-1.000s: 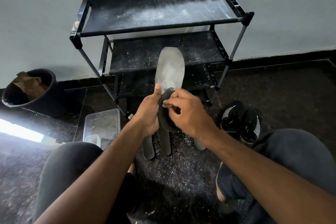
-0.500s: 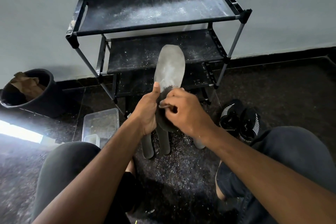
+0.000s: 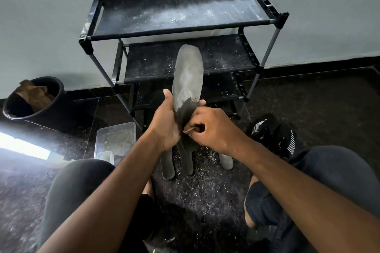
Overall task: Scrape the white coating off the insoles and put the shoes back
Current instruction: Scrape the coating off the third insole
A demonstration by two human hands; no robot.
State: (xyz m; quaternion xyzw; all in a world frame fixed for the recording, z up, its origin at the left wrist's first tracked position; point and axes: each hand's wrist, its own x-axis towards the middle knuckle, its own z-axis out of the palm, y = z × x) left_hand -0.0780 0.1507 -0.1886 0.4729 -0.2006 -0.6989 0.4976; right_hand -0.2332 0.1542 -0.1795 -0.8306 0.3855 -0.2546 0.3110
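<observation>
Left hand (image 3: 164,127) grips insole (image 3: 188,80), right hand (image 3: 213,129) pinches scraper (image 3: 189,129): short firm strokes toward the white toe end.

Single head-worn view, downward, close over hands (image 3: 164,127)

Scraper (image 3: 190,129) in right hand (image 3: 213,127) too small to identify; insole (image 3: 188,88) heel hidden behind hands
</observation>
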